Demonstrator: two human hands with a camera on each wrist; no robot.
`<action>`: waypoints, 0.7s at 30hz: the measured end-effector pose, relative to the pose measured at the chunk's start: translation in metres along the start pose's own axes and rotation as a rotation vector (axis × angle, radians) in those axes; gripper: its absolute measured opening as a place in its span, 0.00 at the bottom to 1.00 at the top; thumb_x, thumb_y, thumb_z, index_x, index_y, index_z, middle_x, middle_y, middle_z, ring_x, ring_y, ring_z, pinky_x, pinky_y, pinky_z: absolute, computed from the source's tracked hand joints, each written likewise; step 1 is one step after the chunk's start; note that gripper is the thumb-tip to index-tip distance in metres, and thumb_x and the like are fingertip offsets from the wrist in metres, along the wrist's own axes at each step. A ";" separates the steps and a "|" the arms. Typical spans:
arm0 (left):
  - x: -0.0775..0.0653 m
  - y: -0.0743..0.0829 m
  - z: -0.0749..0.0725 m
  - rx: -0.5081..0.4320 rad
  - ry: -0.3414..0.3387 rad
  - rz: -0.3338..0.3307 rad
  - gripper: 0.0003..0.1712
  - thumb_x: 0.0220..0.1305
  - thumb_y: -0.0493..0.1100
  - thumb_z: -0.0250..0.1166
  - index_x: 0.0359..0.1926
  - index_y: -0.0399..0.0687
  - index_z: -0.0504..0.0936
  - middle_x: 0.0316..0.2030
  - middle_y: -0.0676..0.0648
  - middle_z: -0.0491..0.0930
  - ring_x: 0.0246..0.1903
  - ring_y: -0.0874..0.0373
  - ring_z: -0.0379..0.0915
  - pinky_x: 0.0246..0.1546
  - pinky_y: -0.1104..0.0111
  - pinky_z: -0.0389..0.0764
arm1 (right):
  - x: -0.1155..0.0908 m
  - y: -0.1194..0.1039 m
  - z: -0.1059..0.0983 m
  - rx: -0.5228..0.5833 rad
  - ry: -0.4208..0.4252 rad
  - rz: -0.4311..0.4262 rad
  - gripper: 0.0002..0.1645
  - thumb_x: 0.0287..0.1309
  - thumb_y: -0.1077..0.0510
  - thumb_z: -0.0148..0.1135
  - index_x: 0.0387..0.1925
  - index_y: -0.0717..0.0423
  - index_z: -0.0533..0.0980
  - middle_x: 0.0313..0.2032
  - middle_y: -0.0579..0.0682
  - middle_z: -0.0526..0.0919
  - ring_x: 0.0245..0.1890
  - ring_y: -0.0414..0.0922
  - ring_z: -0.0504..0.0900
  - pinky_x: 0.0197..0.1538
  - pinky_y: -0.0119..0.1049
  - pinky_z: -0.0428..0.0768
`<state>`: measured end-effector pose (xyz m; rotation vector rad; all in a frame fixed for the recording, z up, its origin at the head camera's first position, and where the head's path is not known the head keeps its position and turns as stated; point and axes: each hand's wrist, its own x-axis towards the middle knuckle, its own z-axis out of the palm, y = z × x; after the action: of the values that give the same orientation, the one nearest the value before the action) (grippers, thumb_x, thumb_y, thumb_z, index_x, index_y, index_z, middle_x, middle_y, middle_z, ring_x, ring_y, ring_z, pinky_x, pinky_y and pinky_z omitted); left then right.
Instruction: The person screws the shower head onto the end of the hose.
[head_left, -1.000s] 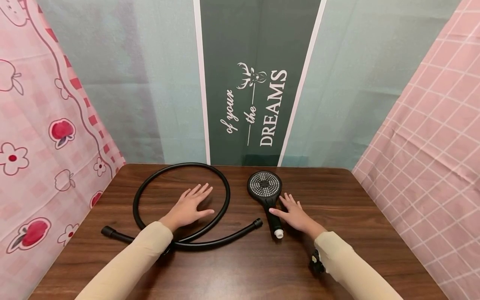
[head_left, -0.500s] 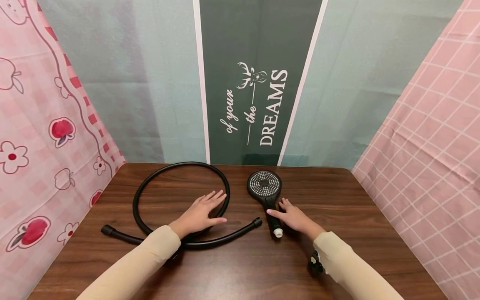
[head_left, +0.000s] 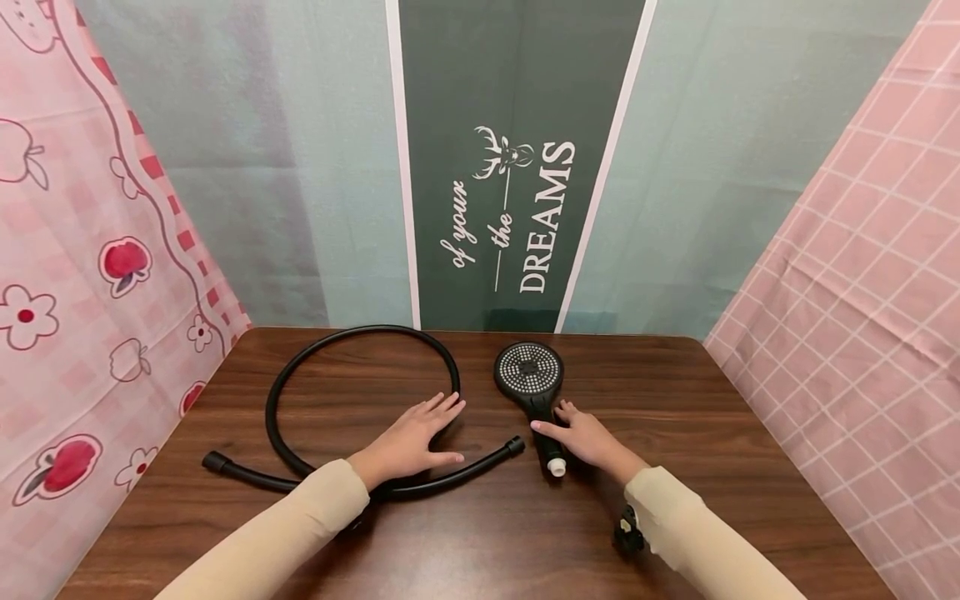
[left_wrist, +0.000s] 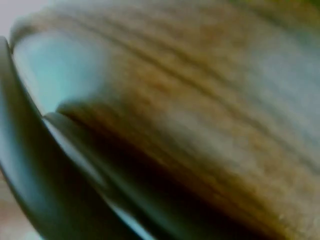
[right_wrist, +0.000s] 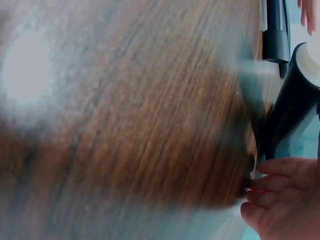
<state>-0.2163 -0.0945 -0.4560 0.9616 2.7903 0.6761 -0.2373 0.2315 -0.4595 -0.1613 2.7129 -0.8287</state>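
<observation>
Since a second earlier, the left hand (head_left: pixel 411 439) had been slid rightward, its flat, released grip laid over the black hose (head_left: pixel 300 392) toward the hose's free end fitting (head_left: pixel 514 445), while the right hand (head_left: pixel 587 436) had been drawn in, fingers extended against the shower head (head_left: pixel 529 371) handle. The round handle could have been rolled aside by that loose touch, or the springy coil dragged by the sleeve. Open tabletop (head_left: pixel 712 433) was left right of the right hand and nearer than both, with curtains closing the far edge.

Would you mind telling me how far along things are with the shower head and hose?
Done: the black shower head and coiled hose lie apart on the table, unconnected. In hand: the right hand touches the head's handle, with no full grip visible; the left hand lies flat near the hose's free end. Left: lifting either piece and joining them.
</observation>
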 end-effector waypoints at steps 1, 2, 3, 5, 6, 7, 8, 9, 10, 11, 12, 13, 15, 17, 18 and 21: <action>-0.001 0.001 0.000 -0.003 -0.009 0.000 0.47 0.66 0.62 0.63 0.77 0.48 0.56 0.78 0.44 0.53 0.77 0.42 0.45 0.74 0.45 0.52 | 0.000 0.000 0.000 -0.001 0.004 0.000 0.55 0.64 0.27 0.51 0.70 0.70 0.62 0.74 0.71 0.53 0.75 0.66 0.54 0.71 0.62 0.60; -0.002 0.002 0.001 -0.005 -0.017 0.000 0.47 0.66 0.62 0.63 0.77 0.49 0.56 0.78 0.44 0.52 0.77 0.42 0.45 0.74 0.45 0.52 | -0.001 -0.001 0.001 -0.005 0.007 0.000 0.55 0.64 0.27 0.51 0.70 0.70 0.62 0.74 0.71 0.54 0.74 0.65 0.55 0.71 0.61 0.60; -0.002 0.003 0.001 -0.012 -0.024 0.002 0.47 0.66 0.62 0.63 0.77 0.49 0.56 0.78 0.44 0.52 0.77 0.42 0.45 0.74 0.45 0.52 | -0.001 -0.002 0.001 -0.011 0.011 -0.002 0.55 0.63 0.27 0.52 0.70 0.69 0.63 0.73 0.71 0.56 0.74 0.65 0.56 0.71 0.61 0.61; -0.003 0.006 0.003 -0.019 -0.038 0.007 0.47 0.65 0.63 0.63 0.77 0.49 0.56 0.78 0.44 0.52 0.77 0.42 0.45 0.74 0.45 0.53 | -0.003 -0.005 0.001 -0.024 0.026 -0.010 0.54 0.63 0.27 0.52 0.69 0.69 0.64 0.71 0.71 0.61 0.72 0.64 0.61 0.70 0.60 0.64; -0.004 0.008 0.004 -0.028 -0.048 0.010 0.47 0.65 0.63 0.63 0.77 0.50 0.56 0.78 0.44 0.52 0.78 0.42 0.45 0.74 0.45 0.53 | -0.004 -0.007 0.001 -0.029 0.033 -0.013 0.54 0.63 0.26 0.52 0.69 0.69 0.64 0.70 0.70 0.64 0.71 0.64 0.63 0.69 0.59 0.66; -0.004 0.010 0.005 -0.037 -0.055 0.014 0.48 0.65 0.63 0.63 0.77 0.50 0.56 0.78 0.44 0.52 0.78 0.42 0.45 0.74 0.45 0.53 | -0.004 -0.009 0.001 -0.032 0.041 -0.014 0.54 0.63 0.26 0.52 0.69 0.69 0.65 0.68 0.70 0.66 0.70 0.63 0.66 0.68 0.58 0.67; -0.004 0.012 0.006 -0.040 -0.064 0.016 0.48 0.65 0.63 0.63 0.77 0.50 0.56 0.78 0.45 0.52 0.78 0.42 0.45 0.74 0.45 0.54 | -0.005 -0.010 0.001 -0.038 0.046 -0.020 0.54 0.64 0.27 0.51 0.69 0.69 0.65 0.67 0.70 0.68 0.69 0.63 0.68 0.67 0.58 0.69; -0.004 0.014 0.007 -0.047 -0.072 0.018 0.48 0.65 0.63 0.63 0.77 0.50 0.56 0.78 0.45 0.52 0.77 0.42 0.45 0.73 0.45 0.55 | -0.006 -0.012 0.001 -0.039 0.051 -0.022 0.53 0.64 0.27 0.51 0.68 0.69 0.65 0.66 0.69 0.70 0.68 0.62 0.69 0.66 0.57 0.70; -0.003 0.016 0.009 -0.054 -0.080 0.018 0.48 0.65 0.63 0.63 0.77 0.50 0.56 0.78 0.44 0.52 0.77 0.43 0.45 0.73 0.45 0.56 | -0.006 -0.013 0.002 -0.040 0.053 -0.023 0.53 0.64 0.27 0.51 0.68 0.69 0.65 0.66 0.69 0.71 0.67 0.62 0.70 0.66 0.57 0.71; -0.003 0.018 0.010 -0.063 -0.089 0.016 0.48 0.65 0.63 0.63 0.77 0.49 0.56 0.78 0.45 0.52 0.77 0.43 0.46 0.73 0.45 0.56 | -0.007 -0.015 0.002 -0.032 0.052 -0.016 0.53 0.64 0.27 0.52 0.68 0.69 0.65 0.66 0.69 0.71 0.67 0.62 0.70 0.66 0.57 0.70; -0.003 0.020 0.012 -0.072 -0.096 0.015 0.48 0.65 0.62 0.63 0.77 0.49 0.56 0.78 0.45 0.52 0.77 0.43 0.46 0.72 0.44 0.57 | -0.007 -0.016 0.003 -0.027 0.047 -0.012 0.53 0.64 0.28 0.52 0.68 0.70 0.65 0.66 0.69 0.70 0.68 0.62 0.69 0.67 0.57 0.70; -0.002 0.021 0.013 -0.077 -0.100 0.011 0.48 0.65 0.62 0.64 0.77 0.49 0.56 0.78 0.45 0.52 0.77 0.44 0.46 0.72 0.44 0.57 | -0.008 -0.017 0.003 -0.022 0.042 -0.006 0.53 0.64 0.28 0.52 0.68 0.71 0.64 0.67 0.70 0.69 0.69 0.62 0.68 0.67 0.57 0.69; -0.002 0.024 0.016 -0.096 -0.113 -0.001 0.48 0.65 0.62 0.64 0.77 0.48 0.56 0.78 0.45 0.52 0.77 0.45 0.47 0.72 0.44 0.57 | -0.010 -0.019 0.005 -0.014 0.033 0.006 0.53 0.65 0.30 0.54 0.69 0.72 0.63 0.68 0.70 0.67 0.70 0.63 0.66 0.68 0.58 0.68; -0.002 0.026 0.018 -0.105 -0.121 -0.011 0.48 0.65 0.62 0.64 0.77 0.48 0.56 0.78 0.45 0.53 0.77 0.45 0.47 0.72 0.44 0.57 | -0.011 -0.021 0.006 -0.009 0.031 0.015 0.53 0.64 0.31 0.56 0.68 0.73 0.63 0.68 0.72 0.66 0.70 0.64 0.66 0.68 0.59 0.68; -0.002 0.027 0.020 -0.109 -0.124 -0.016 0.48 0.65 0.62 0.65 0.77 0.47 0.56 0.78 0.45 0.53 0.77 0.45 0.48 0.72 0.45 0.57 | -0.012 -0.022 0.006 -0.007 0.031 0.018 0.53 0.63 0.31 0.57 0.68 0.74 0.63 0.68 0.72 0.66 0.70 0.64 0.66 0.67 0.59 0.68; -0.001 0.029 0.021 -0.118 -0.132 -0.027 0.48 0.65 0.61 0.65 0.77 0.47 0.57 0.77 0.46 0.55 0.77 0.46 0.50 0.72 0.46 0.58 | -0.012 -0.024 0.007 -0.011 0.039 0.019 0.53 0.61 0.33 0.60 0.67 0.75 0.63 0.67 0.73 0.67 0.68 0.65 0.67 0.66 0.59 0.69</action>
<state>-0.1941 -0.0667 -0.4617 0.9097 2.6129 0.7354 -0.2229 0.2106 -0.4486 -0.1226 2.7513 -0.8201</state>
